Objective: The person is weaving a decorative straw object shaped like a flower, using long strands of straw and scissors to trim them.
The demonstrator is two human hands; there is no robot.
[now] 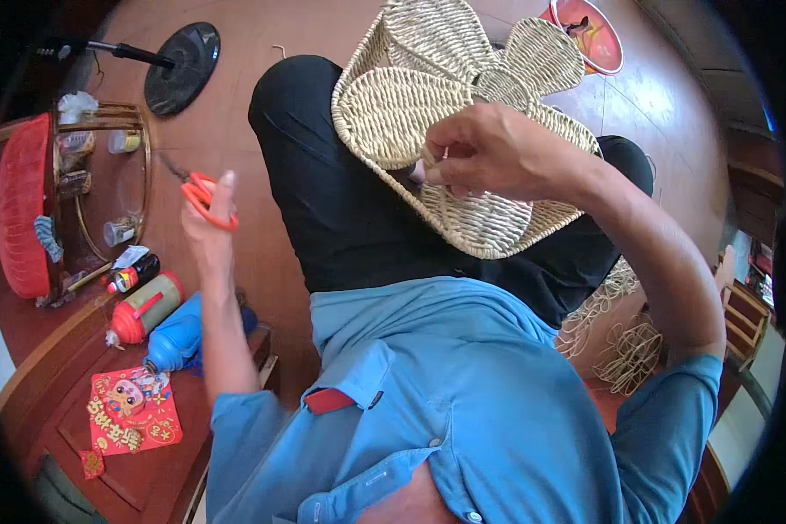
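A woven straw basket (pixel 408 112) with petal-shaped panels rests on my lap, tilted across my knees. My right hand (pixel 489 153) is over its near side, thumb and fingers pinched on a thin pale strand of straw cord (pixel 446 151); part of the strand is hidden by the fingers. Off to the left, apart from the basket, my left hand (pixel 211 229) is raised and closed around scissors (pixel 203 199) with orange-red handles. Their dark blades point up and away from me.
Loose coils of straw cord (pixel 627 356) lie on the floor at right. On the left stand a round black base (pixel 182 70), a rack with jars (pixel 124 141), a red thermos (pixel 131 321) and a blue bottle (pixel 175 336). A pink bucket (pixel 604 39) is at far right.
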